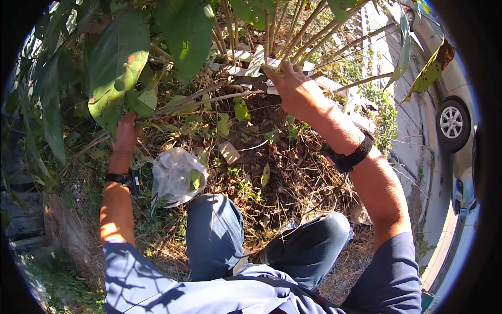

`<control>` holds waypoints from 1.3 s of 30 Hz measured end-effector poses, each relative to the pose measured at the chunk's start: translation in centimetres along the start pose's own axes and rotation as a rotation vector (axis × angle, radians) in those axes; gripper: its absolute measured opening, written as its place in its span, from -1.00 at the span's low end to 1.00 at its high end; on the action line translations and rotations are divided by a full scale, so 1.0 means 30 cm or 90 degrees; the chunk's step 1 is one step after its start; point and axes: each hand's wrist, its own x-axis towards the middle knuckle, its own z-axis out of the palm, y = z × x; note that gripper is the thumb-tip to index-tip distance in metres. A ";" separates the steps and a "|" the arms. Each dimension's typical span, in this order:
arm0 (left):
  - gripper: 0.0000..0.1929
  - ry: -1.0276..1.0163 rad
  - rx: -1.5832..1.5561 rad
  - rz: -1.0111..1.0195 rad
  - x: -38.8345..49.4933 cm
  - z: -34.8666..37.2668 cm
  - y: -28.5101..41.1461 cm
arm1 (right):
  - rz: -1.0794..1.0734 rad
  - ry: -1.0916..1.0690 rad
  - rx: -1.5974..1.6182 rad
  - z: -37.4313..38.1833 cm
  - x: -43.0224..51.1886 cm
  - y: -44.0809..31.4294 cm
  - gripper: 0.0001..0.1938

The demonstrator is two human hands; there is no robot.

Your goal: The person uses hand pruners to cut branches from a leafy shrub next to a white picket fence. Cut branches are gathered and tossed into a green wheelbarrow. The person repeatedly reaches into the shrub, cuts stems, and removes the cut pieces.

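My left hand [126, 131] is at the left, among green leaves and thin stems; its fingers are partly hidden by a leaf, so I cannot tell what they hold. My right hand [288, 84] reaches to the base of a clump of woody stems [270, 35], beside a low white slatted fence [251, 68]. Its fingertips touch the foot of a stem, but their grip is unclear. A large broad leaf [117, 59] hangs over the left forearm's side. Between the arms, a crumpled clear plastic bag [178, 174] lies on the ground, a yellow-green leaf on it.
Dry leaves, straw and twigs cover the soil [266, 133] before my bent knees. A flat tan piece [229, 152] lies there. Long branches cross from the clump to both sides. On the right are a paved strip [408, 117] and a parked car [451, 74].
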 end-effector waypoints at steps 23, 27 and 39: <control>-0.66 0.007 0.029 0.062 0.022 0.065 -0.061 | -0.174 -0.002 -0.423 -0.056 0.241 -0.127 -0.50; -0.61 -0.076 0.029 0.012 0.032 -0.021 0.004 | -0.217 0.022 -0.534 -0.056 0.242 -0.132 -0.56; -0.55 -0.016 0.024 0.047 0.046 -0.051 0.032 | -0.158 0.017 -0.506 -0.063 0.233 -0.129 -0.39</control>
